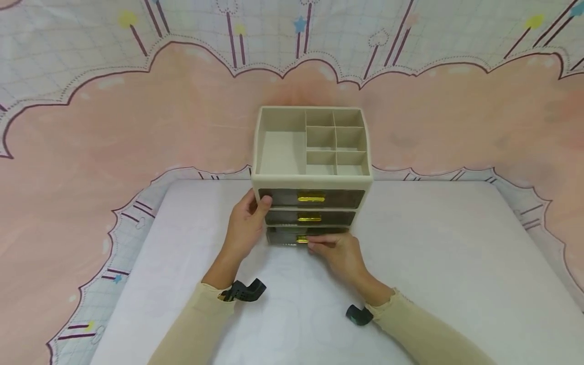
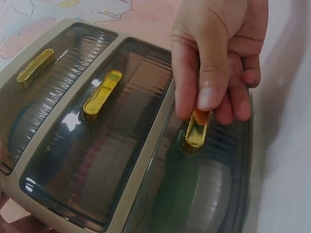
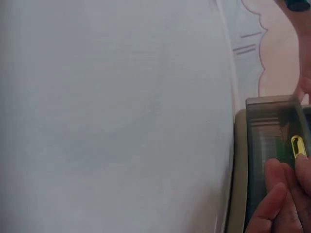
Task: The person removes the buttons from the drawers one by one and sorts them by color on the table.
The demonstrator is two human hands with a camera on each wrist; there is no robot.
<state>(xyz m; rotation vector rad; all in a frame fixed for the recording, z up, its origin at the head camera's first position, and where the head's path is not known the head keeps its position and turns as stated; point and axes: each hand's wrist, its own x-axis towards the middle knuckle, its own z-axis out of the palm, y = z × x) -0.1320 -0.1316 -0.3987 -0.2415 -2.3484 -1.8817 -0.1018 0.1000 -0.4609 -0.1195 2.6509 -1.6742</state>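
A cream desktop drawer organizer (image 1: 312,179) stands on the white table, with three smoky see-through drawers and gold handles. My left hand (image 1: 244,225) holds its left side, thumb on the front corner by the top drawer (image 1: 283,198). At the bottom, my right hand (image 1: 337,253) pinches the gold handle (image 2: 195,133) between thumb and fingers. The bottom drawer (image 3: 265,145) appears to stand slightly forward of the frame. Something green shows dimly through its front in the left wrist view. The left fingers behind the side wall are hidden.
The organizer's top has one large compartment (image 1: 281,152) and several small ones (image 1: 321,137). A white tabletop (image 1: 438,263) spreads around it. Patterned pink cloth (image 1: 182,116) covers the area behind and beside. Dark wrist cameras (image 1: 248,290) sit on both wrists.
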